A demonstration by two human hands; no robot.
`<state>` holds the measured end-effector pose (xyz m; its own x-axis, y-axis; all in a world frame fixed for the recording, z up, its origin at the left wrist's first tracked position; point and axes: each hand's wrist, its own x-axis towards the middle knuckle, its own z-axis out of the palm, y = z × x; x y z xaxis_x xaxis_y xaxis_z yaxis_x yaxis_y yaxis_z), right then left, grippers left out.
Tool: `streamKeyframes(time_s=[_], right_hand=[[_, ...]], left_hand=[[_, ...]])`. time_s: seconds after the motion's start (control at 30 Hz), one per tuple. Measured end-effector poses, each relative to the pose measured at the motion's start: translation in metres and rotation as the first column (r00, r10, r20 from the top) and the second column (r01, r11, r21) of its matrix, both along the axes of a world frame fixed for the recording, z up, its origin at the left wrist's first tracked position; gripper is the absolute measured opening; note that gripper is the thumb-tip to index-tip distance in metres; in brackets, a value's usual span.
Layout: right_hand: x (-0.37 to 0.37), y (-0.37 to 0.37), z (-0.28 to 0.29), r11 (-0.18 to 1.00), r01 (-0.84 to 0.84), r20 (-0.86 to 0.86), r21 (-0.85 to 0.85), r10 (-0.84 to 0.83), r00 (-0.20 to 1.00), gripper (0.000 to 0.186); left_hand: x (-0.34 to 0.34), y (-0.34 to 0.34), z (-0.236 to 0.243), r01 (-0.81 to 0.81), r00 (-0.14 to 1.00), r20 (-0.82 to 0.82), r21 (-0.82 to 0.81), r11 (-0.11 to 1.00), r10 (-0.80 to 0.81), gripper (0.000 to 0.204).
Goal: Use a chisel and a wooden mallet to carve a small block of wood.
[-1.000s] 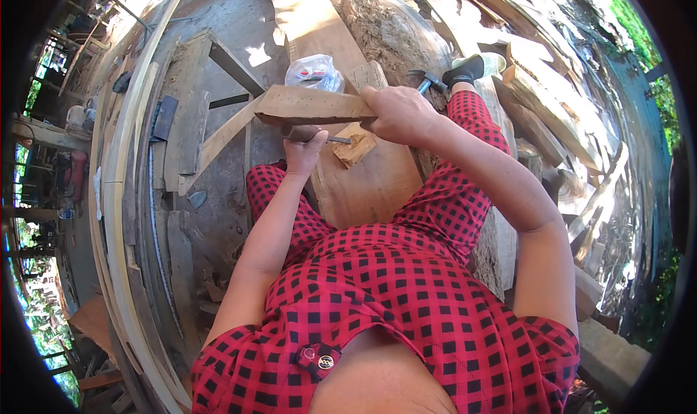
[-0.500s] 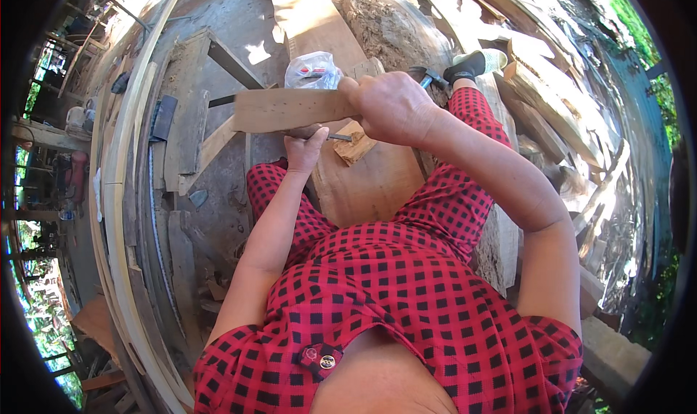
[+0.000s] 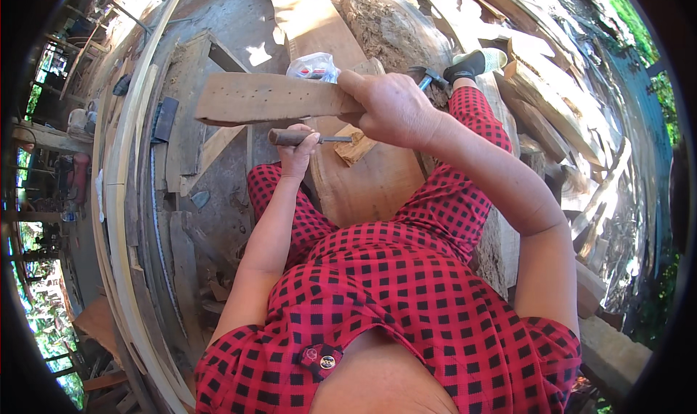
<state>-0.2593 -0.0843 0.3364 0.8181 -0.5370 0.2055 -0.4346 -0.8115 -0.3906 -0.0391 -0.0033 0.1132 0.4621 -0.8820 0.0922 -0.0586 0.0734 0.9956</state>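
My left hand (image 3: 295,155) is closed round a chisel (image 3: 284,136) with a brown wooden handle. Its metal blade points right, and the tip meets a small light-coloured wood block (image 3: 354,147). That block rests on a wide plank (image 3: 367,185) between my legs. In my right hand (image 3: 398,109) is a flat wooden mallet (image 3: 268,96), gripped at its narrow end. The broad paddle-like head is raised above the chisel handle, with a gap between them.
Beyond the mallet a clear plastic bag (image 3: 312,67) sits on the plank. A hammer (image 3: 430,78) lies near my right foot (image 3: 465,67). Split timber (image 3: 555,112) is heaped on the right. Long wooden strips (image 3: 120,189) run along the left.
The mallet has shifted left and now shows more of its broad side. The chisel handle, earlier mostly covered by the mallet, is now exposed below it.
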Motion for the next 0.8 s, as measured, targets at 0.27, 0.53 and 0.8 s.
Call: streamKeyframes(time_s=[0.27,0.53,0.8], right_hand=[[-0.018,-0.002,-0.021,0.999,0.039,-0.113,-0.010,-0.040,0.993,0.024],[-0.022,-0.007,-0.001,0.993,0.115,0.078,0.038,-0.117,0.990,0.029],[-0.016,-0.003,0.000,0.993,0.090,0.025,0.077,-0.092,0.995,0.031]], left_hand=[[0.005,0.027,-0.040,-0.155,0.785,-0.586,0.132,0.979,0.203,0.015],[-0.013,0.002,0.004,-0.290,0.854,-0.423,0.095,0.952,0.303,0.015],[-0.011,0.004,0.017,-0.139,0.955,-0.262,0.015,0.990,0.138,0.011]])
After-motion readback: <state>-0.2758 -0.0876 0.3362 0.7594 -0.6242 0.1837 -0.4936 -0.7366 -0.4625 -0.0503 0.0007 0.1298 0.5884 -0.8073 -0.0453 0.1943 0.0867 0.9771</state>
